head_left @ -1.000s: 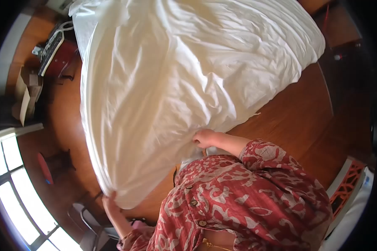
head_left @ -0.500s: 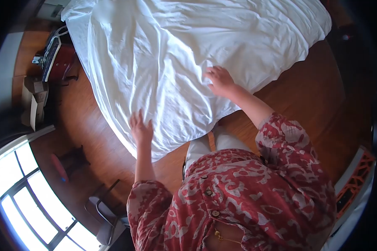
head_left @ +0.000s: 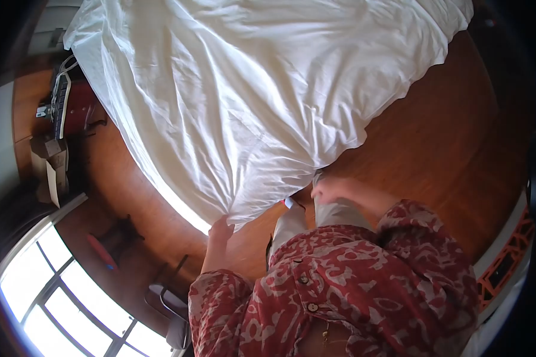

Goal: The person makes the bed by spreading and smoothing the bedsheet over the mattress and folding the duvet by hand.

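Note:
A large white bed sheet point(head_left: 220, 89) is spread over the bed, with long creases across it. My left hand point(head_left: 221, 229) is closed on the sheet's near corner, and folds fan out from the grip. Just below the sheet's near edge, in front of my trouser leg, is my right hand point(head_left: 330, 189). Its fingers look bent and somewhat blurred; whether they touch the cloth I cannot tell. Another bunch of folds runs together at the edge above that hand.
Brown wooden floor point(head_left: 423, 137) surrounds the bed. On the left are a cardboard box point(head_left: 52, 169), a dark red cabinet point(head_left: 80, 107) and a bright window point(head_left: 71, 297). A chair point(head_left: 170, 306) stands at the lower left. An orange lattice panel point(head_left: 506, 262) is at the right.
Both hands have come back toward my body from flat on top of the sheet. The left hand has taken hold of its corner. Fresh folds now stretch toward both hands.

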A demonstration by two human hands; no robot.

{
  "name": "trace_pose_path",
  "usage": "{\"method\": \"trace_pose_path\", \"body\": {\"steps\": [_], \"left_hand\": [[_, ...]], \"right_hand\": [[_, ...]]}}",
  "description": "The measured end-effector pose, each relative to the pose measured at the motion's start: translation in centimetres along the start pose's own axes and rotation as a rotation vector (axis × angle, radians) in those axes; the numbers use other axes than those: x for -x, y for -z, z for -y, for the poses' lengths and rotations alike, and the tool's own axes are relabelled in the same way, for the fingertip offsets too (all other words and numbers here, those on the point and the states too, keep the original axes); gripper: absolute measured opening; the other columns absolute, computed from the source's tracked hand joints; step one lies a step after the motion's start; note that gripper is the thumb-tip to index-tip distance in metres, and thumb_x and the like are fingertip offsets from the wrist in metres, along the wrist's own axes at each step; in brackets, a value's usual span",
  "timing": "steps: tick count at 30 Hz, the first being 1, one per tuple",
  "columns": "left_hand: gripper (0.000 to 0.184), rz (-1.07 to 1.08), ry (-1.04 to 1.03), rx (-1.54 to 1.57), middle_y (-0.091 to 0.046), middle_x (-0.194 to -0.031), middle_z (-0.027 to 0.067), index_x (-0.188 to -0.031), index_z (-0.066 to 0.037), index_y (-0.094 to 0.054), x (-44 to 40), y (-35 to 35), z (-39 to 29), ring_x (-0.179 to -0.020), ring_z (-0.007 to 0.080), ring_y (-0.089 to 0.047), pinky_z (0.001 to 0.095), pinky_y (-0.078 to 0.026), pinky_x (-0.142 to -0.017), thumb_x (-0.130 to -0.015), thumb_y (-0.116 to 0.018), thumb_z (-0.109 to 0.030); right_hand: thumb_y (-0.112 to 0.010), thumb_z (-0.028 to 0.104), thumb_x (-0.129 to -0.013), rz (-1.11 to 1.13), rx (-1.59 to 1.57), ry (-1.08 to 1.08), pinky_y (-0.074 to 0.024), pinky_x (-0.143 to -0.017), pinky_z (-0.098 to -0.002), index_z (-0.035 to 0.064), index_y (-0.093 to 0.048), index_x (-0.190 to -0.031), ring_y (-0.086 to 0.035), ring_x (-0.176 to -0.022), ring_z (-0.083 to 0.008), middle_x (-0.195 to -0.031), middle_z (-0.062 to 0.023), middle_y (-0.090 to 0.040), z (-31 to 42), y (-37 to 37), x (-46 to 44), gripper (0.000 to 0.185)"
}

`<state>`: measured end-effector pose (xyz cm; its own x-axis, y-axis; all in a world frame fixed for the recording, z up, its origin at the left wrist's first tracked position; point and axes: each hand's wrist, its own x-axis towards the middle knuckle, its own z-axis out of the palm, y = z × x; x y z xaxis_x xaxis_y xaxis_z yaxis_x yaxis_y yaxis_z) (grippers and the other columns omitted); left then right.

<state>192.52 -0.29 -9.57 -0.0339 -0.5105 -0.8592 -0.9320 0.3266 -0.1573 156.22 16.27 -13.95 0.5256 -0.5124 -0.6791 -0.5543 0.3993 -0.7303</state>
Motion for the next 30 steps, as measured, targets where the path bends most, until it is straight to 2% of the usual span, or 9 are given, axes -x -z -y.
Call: {"method": "trace_pose_path", "body": {"steps": [1, 3, 5, 8, 11, 15, 21, 26, 30], "left_hand": [[0.043, -0.023, -0.005, -0.053, -0.055, -0.108, 0.0109, -0.115, -0.019, -0.05, -0.3, 0.8, 0.6, -0.104, 0.0278, -0.051, 0.0428, -0.04, -0.087, -0.074, -0.061, -0.025], [0.036, -0.069, -0.022, -0.156, -0.059, -0.098, 0.0129, -0.109, -0.018, -0.054, -2.1, 3.1, 0.7, -0.097, 0.0264, -0.055, 0.0415, -0.041, -0.083, -0.074, -0.06, -0.022], [0.032, -0.541, -0.306, -0.078, -0.056, -0.105, 0.0151, -0.103, -0.015, -0.057, -3.1, 5.6, 0.2, -0.098, 0.0274, -0.053, 0.042, -0.041, -0.082, -0.072, -0.06, -0.018], [0.043, -0.839, -0.503, -0.112, -0.043, -0.122, 0.016, -0.113, -0.016, -0.052, -3.4, 11.5, -3.5, -0.11, 0.0345, -0.043, 0.0455, -0.039, -0.085, -0.071, -0.063, -0.015], [0.052, -0.743, -0.472, -0.129, -0.032, -0.132, 0.0158, -0.122, -0.021, -0.044, -6.0, 12.1, -2.6, -0.12, 0.039, -0.031, 0.0529, -0.034, -0.088, -0.073, -0.063, -0.02], [0.054, -0.609, -0.428, -0.164, -0.024, -0.137, 0.0141, -0.126, -0.026, -0.039, -8.8, 9.2, 2.7, -0.124, 0.0401, -0.023, 0.0596, -0.029, -0.091, -0.076, -0.059, -0.031], [0.051, -0.565, -0.567, -0.105, -0.03, -0.135, 0.0146, -0.124, -0.018, -0.043, -9.4, 6.8, 10.0, -0.126, 0.0387, -0.022, 0.0546, -0.023, -0.098, -0.078, -0.056, -0.034], [0.049, -0.598, -0.657, -0.042, -0.035, -0.132, 0.0139, -0.12, -0.016, -0.048, -9.7, 6.0, 13.8, -0.123, 0.0381, -0.027, 0.0515, -0.024, -0.099, -0.075, -0.06, -0.032], [0.049, -0.644, -0.706, 0.0, -0.04, -0.126, 0.0143, -0.114, -0.014, -0.052, -9.1, 6.0, 13.6, -0.12, 0.0371, -0.031, 0.0506, -0.028, -0.096, -0.069, -0.065, -0.027]], "right_hand": [[-0.054, 0.02, -0.073, -0.379, -0.026, 0.104, -0.0465, -0.069, -0.0382, 0.0099, -0.059, -0.096, -0.06, -0.075, -0.0298, -0.076, -0.0145, -0.062, 0.4, 1.1, 0.2, 0.026], [-0.053, 0.019, -0.076, -0.772, -0.169, 0.044, -0.0467, -0.066, -0.0402, 0.0113, -0.06, -0.095, -0.06, -0.073, -0.0306, -0.079, -0.0131, -0.062, 0.9, 5.3, -1.0, 0.022], [-0.054, 0.018, -0.076, -0.974, -0.049, -0.051, -0.0473, -0.07, -0.0389, 0.0124, -0.06, -0.097, -0.06, -0.075, -0.0295, -0.084, -0.0127, -0.062, 4.6, 12.1, 0.1, 0.022], [-0.057, 0.021, -0.075, -1.254, 0.248, 0.004, -0.0435, -0.083, -0.037, 0.0135, -0.059, -0.103, -0.052, -0.099, -0.0268, -0.101, -0.0088, -0.059, 5.9, 18.3, -3.1, 0.029], [-0.063, 0.031, -0.07, -1.214, 0.177, -0.336, -0.0318, -0.094, -0.0482, 0.0165, -0.052, -0.114, -0.035, -0.118, -0.0325, -0.126, -0.0118, -0.041, 6.7, 18.1, -9.1, 0.048], [-0.061, 0.037, -0.07, -1.095, 0.302, -0.432, -0.0221, -0.091, -0.0652, 0.0219, -0.051, -0.116, -0.021, -0.125, -0.0374, -0.133, -0.011, -0.03, 11.4, 8.0, -14.0, 0.049], [-0.065, 0.034, -0.064, -0.872, 0.304, -0.105, -0.035, -0.083, -0.0535, 0.0146, -0.057, -0.105, -0.034, -0.115, -0.0358, -0.12, -0.0155, -0.039, 19.7, -9.3, -19.1, 0.046], [-0.063, 0.025, -0.07, -0.503, -0.192, 0.061, -0.0424, -0.083, -0.0344, 0.0075, -0.06, -0.101, -0.053, -0.096, -0.0287, -0.097, -0.0144, -0.059, 24.7, -8.5, -21.3, 0.036], [-0.062, 0.016, -0.069, -1.021, 0.006, 0.028, -0.0424, -0.084, -0.0362, 0.006, -0.059, -0.1, -0.052, -0.097, -0.0305, -0.099, -0.0133, -0.059, 24.7, -2.0, -20.1, 0.032]]}}
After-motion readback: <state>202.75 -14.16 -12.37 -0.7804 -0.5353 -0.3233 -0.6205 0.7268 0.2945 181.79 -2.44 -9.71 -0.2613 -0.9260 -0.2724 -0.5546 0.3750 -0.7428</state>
